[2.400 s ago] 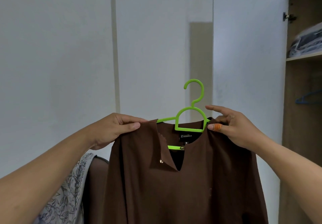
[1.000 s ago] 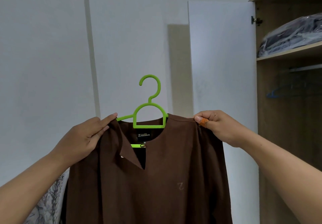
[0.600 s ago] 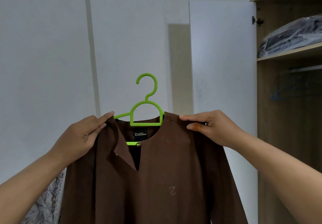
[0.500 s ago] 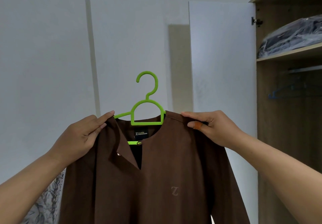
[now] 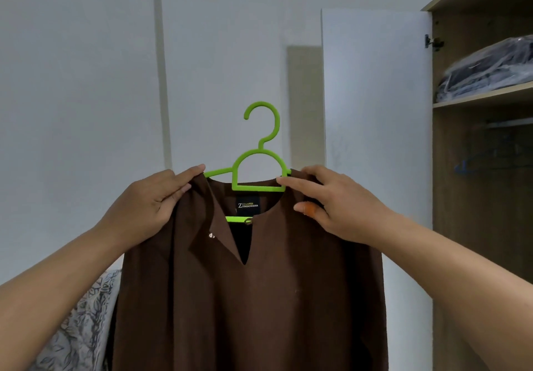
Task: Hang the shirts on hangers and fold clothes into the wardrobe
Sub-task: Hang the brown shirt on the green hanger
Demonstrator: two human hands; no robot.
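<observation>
A brown shirt point(image 5: 259, 298) with a V-neck slit and a dark neck label hangs on a bright green hanger point(image 5: 261, 168), held up in front of me. My left hand point(image 5: 147, 206) grips the shirt's left shoulder over the hanger arm. Resting on the right shoulder by the collar is my right hand point(image 5: 337, 206), fingers closed on the fabric next to the hanger's loop. The hook points up, free of any rail. The shirt's lower part runs out of the frame.
The open wardrobe point(image 5: 484, 197) stands at the right, its white door point(image 5: 375, 139) swung out beside the shirt. A shelf point(image 5: 487, 96) holds plastic-wrapped clothes point(image 5: 487, 70). Below it a rail carries a blue hanger point(image 5: 473, 165). Patterned fabric point(image 5: 78, 327) lies at lower left.
My right hand slid along the shoulder toward the collar and hanger loop. The shirt and hanger shifted slightly to the right in view. My left hand kept its grip.
</observation>
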